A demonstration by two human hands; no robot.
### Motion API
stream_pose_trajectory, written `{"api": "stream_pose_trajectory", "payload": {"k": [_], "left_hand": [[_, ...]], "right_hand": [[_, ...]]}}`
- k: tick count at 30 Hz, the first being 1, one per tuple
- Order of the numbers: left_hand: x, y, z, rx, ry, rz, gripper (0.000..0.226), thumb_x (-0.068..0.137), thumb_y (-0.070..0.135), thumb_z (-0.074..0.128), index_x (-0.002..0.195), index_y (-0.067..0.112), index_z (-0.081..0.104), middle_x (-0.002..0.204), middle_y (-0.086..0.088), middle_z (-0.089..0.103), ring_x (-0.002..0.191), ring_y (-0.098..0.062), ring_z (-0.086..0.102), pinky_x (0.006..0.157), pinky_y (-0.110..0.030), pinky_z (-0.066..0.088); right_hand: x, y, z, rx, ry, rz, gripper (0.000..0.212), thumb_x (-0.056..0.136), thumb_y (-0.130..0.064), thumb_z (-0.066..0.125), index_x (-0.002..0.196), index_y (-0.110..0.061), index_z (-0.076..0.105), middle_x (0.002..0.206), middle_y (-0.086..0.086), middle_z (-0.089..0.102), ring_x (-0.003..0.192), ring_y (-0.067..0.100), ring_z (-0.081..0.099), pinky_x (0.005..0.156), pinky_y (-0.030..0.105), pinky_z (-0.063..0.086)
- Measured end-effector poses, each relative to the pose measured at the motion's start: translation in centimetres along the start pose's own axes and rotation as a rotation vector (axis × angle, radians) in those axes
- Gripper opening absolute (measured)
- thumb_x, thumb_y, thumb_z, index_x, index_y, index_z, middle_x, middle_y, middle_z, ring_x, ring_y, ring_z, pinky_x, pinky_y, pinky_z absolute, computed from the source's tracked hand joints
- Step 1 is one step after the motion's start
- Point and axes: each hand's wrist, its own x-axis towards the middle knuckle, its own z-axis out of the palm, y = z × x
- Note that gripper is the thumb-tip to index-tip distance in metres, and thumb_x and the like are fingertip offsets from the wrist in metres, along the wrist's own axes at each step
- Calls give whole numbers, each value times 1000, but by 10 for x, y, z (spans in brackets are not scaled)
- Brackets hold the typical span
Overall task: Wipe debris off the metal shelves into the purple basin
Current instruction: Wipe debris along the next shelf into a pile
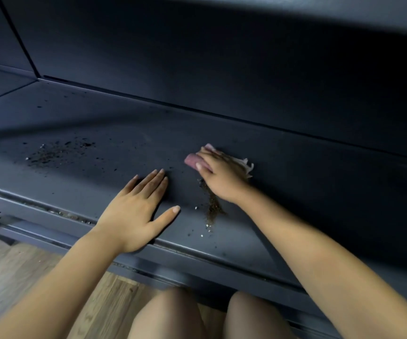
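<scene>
The right hand (218,173) presses down on a crumpled pink and white cloth (245,165) on the dark grey flat metal shelf (295,182). Its fingers curl over the cloth, so this grip holds the cloth tight. Part of the cloth pokes out past the fingertips, and a white bit sticks out on the far side of the hand.

Just under the wrist of that grip lies a thin brown line of crumbs (212,204). It runs from the grip toward the front edge of the shelf. A few small white bits (206,228) lie at the near end of the line.

The left hand (136,211) lies flat on the shelf, beside the right grip and a little nearer to the person. Its fingers are straight and spread, so this grip is open and holds nothing.

Far off to the side of the left grip is a patch of dark specks (55,152) on the shelf.

Below the shelf are a brown wooden floor (14,265) and the person's 2 knees (170,311).

I cannot see the purple basin.
</scene>
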Motion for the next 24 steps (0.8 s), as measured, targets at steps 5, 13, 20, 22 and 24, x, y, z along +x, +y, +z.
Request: {"api": "stream_pose_trajectory", "payload": {"k": [5, 13, 20, 22, 24], "left_hand": [[0, -1, 0, -3, 5, 6, 112, 68, 78, -27, 151, 13, 8, 151, 6, -7, 140, -4, -11, 113, -22, -13], [-3, -3, 3, -2, 65, 18, 88, 93, 68, 2, 146, 4, 31, 152, -8, 24, 141, -18, 18, 114, -29, 4], [-3, 0, 1, 14, 36, 5, 80, 98, 62, 13, 142, 1, 41, 148, -13, 36, 138, -23, 30, 112, -35, 12], [-3, 0, 1, 7, 46, 5, 81, 97, 63, 11, 143, 2, 38, 150, -12, 32, 140, -22, 26, 114, -33, 9], [-3, 0, 1, 14, 45, 8, 81, 97, 63, 11, 143, 2, 38, 150, -13, 33, 139, -23, 28, 114, -33, 8]], "right_hand": [[5, 29, -6, 200, 72, 61, 42, 100, -36, 32, 137, -20, 45, 143, 3, 47, 127, 23, 47, 105, 40, 38], [10, 123, -51, 230, 120, 565, 48, 100, -46, 27, 137, -19, 43, 130, 14, 55, 117, 32, 51, 93, 34, 33], [68, 74, -24, 298, -11, 266, 50, 100, -42, 32, 145, -21, 33, 151, 0, 33, 133, 26, 39, 108, 38, 35], [76, 49, -10, 377, -95, 116, 47, 101, -36, 35, 145, -20, 35, 154, -5, 27, 139, 18, 30, 114, 35, 27], [74, 23, 5, 455, -187, -9, 45, 100, -34, 39, 143, -20, 41, 153, -7, 29, 140, 13, 27, 117, 36, 22]]}}
